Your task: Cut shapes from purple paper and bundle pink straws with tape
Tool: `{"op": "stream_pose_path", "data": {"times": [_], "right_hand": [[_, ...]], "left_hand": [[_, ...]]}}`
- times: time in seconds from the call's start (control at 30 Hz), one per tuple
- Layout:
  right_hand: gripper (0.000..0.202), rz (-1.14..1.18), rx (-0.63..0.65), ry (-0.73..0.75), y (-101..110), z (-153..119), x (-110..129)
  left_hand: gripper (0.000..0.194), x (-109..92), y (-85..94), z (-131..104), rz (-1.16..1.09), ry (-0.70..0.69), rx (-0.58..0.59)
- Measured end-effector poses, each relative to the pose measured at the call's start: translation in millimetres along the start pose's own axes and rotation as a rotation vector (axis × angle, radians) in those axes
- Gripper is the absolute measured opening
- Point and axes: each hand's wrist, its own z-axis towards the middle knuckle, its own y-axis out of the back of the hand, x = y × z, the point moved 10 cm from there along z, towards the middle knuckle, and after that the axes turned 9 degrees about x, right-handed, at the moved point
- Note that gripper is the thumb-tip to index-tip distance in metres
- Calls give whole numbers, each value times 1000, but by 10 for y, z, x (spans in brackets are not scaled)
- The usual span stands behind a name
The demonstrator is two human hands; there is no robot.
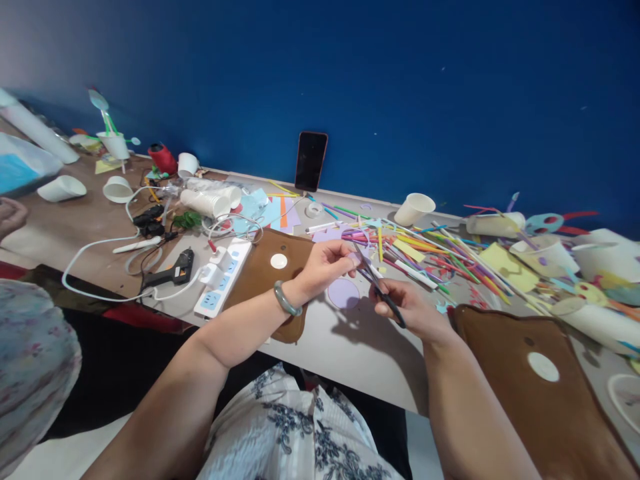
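My right hand (407, 308) is closed on black-handled scissors (381, 291), whose blades point up and left toward my left hand. My left hand (330, 267), with a green bangle on the wrist, is pinched at the blades; a small piece of purple paper shows by its fingertips, its outline hard to make out. Beneath the hands a round purple paper disc (343, 293) lies flat on the table. Just behind them are more purple paper scraps (327, 233).
Colored sticks (450, 257) spread behind and right of my hands. Brown pads (543, 393) lie on both sides. A power strip (223, 279), glue gun (175, 268) and cables are left. A phone (311, 161) leans on the blue wall. Another person's hand (11, 217) is far left.
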Motion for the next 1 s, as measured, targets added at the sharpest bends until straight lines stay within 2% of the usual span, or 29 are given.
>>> {"op": "stream_pose_path", "data": {"times": [0.67,1.0], "right_hand": [[60,7,1,-7,4,-5,-14],[60,29,11,28,-18,-12,56]], "left_hand": [[38,-42,-14,-7,11,-28,15],[36,-72,-34,-7,42,-42,36]]}}
